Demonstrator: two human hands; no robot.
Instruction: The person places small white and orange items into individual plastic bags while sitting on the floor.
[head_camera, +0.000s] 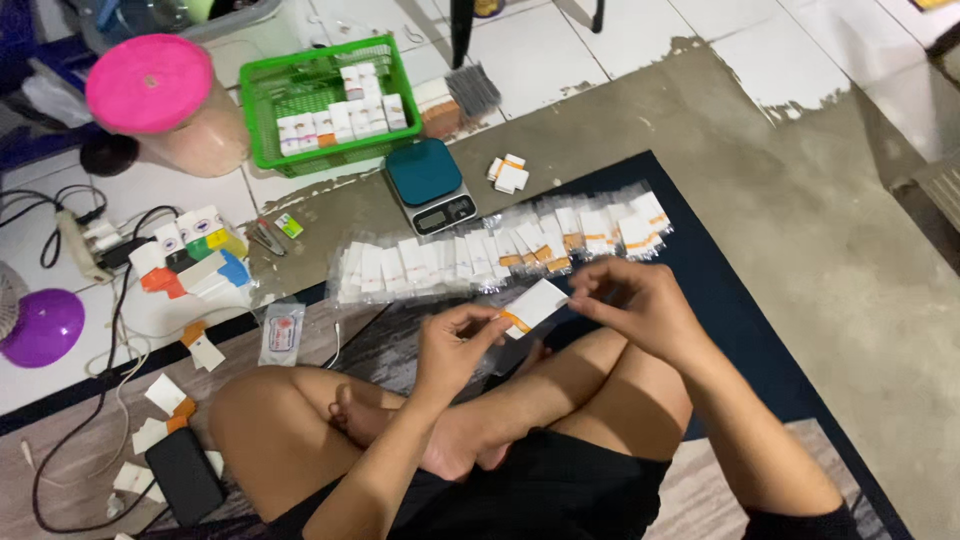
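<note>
I judge the packing well under way: a long row of bagged packets (500, 255) lies along the far edge of the dark mat (760, 330), while more small boxes (340, 118) wait in the green basket (262, 95) beyond it (a scale (428, 185) sits between). My left hand (452, 345) and right hand (640, 300) are raised over my crossed legs, fingers pinched on opposite ends of one white packet (533, 305) with an orange stripe.

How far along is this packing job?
Done: a row of clear bagged packets lies on the mat. In hand: left hand and right hand hold one white packet between them. Possibly left: small boxes in the green basket.
</note>
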